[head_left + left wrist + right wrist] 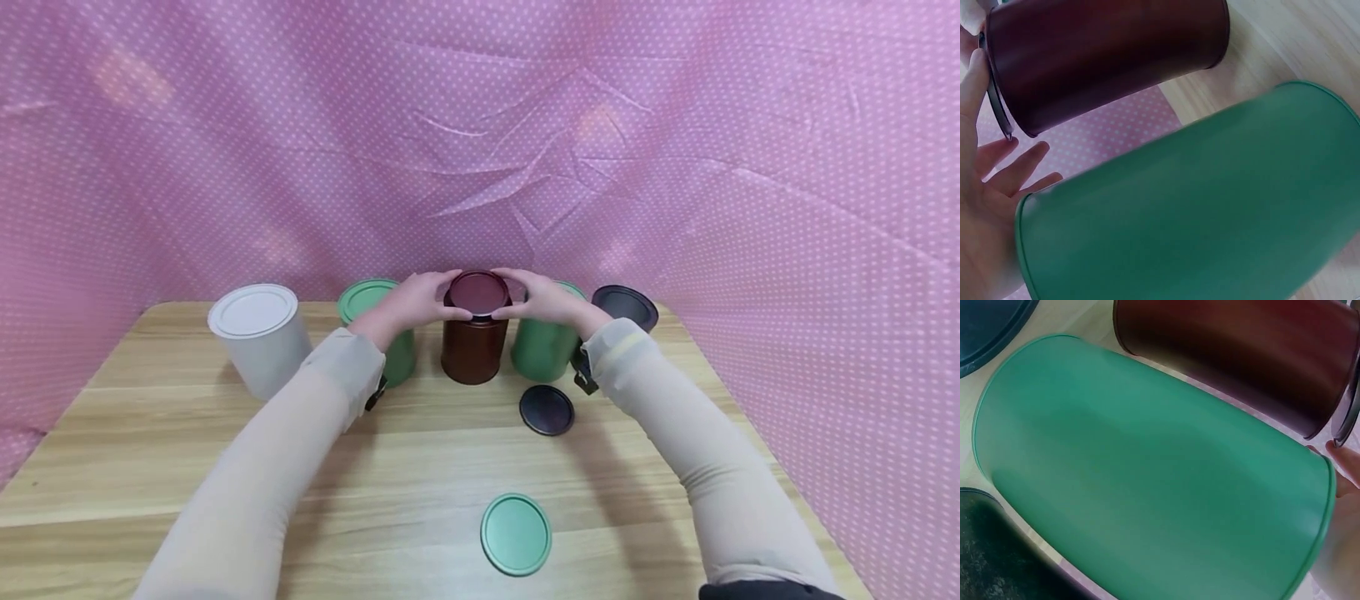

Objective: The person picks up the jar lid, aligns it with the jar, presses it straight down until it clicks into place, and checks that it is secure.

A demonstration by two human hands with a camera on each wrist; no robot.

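A dark red lid (478,292) is held between both hands over a dark red canister (474,354) that stands upright on the table. The left hand (420,300) grips the lid's left edge, thumb in front and fingers behind. On the opposite edge, the right hand (550,302) holds it the same way. In the left wrist view, the lid's rim (999,103) sits slightly tilted, with a narrow gap from the canister. The right wrist view also shows the lid (1349,409) a little apart from the canister's top.
Green canisters flank the red one, on the left (403,358) and right (542,350). A white canister (273,358) stands far left, a black one (624,307) far right. A black lid (547,410) and a green lid (516,534) lie on the wooden table. Pink dotted cloth (480,125) hangs behind.
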